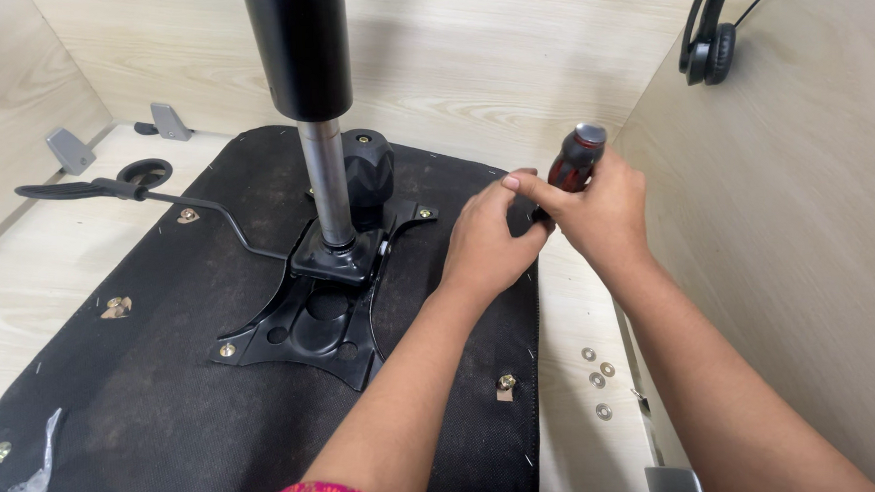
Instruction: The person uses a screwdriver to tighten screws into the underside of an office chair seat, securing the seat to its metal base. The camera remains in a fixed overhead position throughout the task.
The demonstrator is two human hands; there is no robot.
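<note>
Upturned black fabric-covered chair seat (162, 362) on pale wooden worktop (581, 309). Black metal mechanism plate (309, 329) bolted at centre. Right of it, both hands, left (481, 243), right (603, 218), grip red-and-black-handled screwdriver (574, 159). Loose washers (598, 378) remain unfitted beside the seat.

An upturned black seat base (162, 362) lies on a pale wooden desk (29, 290), its metal mounting plate (319, 319) carrying an upright gas cylinder (303, 67). The right hand (603, 213) grips a red-and-black screwdriver (574, 159); the left hand (484, 243) touches it at the seat's far edge, with washers (598, 378) lying nearby

Washers (597, 381) right of seat base (162, 362)
</note>
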